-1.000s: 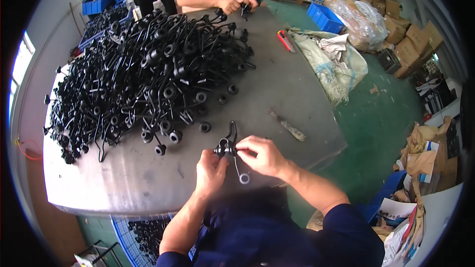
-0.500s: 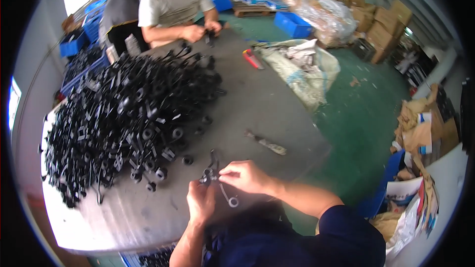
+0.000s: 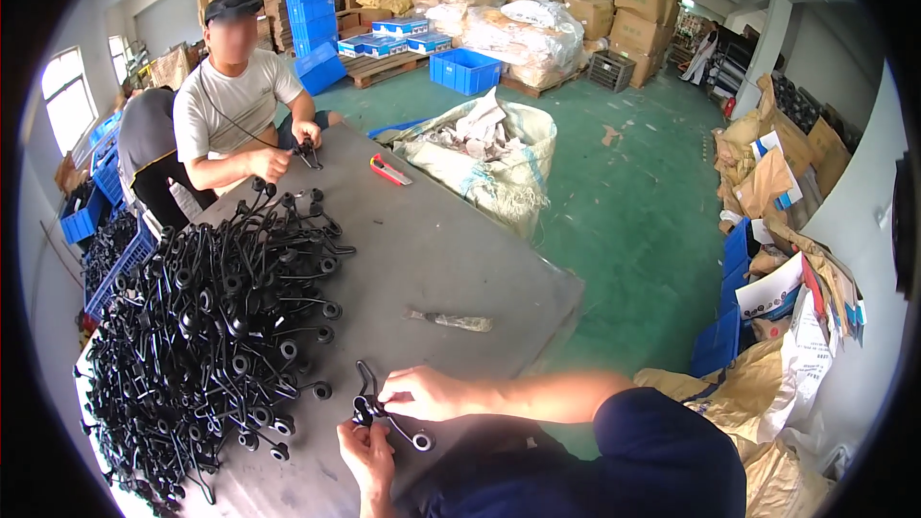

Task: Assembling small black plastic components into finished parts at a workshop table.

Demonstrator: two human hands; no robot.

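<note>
Hundreds of parts: a heap of black wire pieces with round ends (image 3: 206, 326) covers the left half of the table.
Table: grey sheet-metal top (image 3: 451, 249), its near right corner bare.
Sack: pale woven bag (image 3: 499, 158) stands beyond the far edge.
Co-worker: a seated person (image 3: 235, 105) across the table handles a similar black part.
Right hand: the right hand (image 3: 422, 393) pinches the upper end of a black wire part (image 3: 379, 412) between thumb and fingers.
Left hand: the left hand (image 3: 365, 456) curls under the part's lower end, steadying it just above the table's near edge.
Risk: the springy wire may slip from the pinch and drop off the near edge, since both grips look light.
</note>
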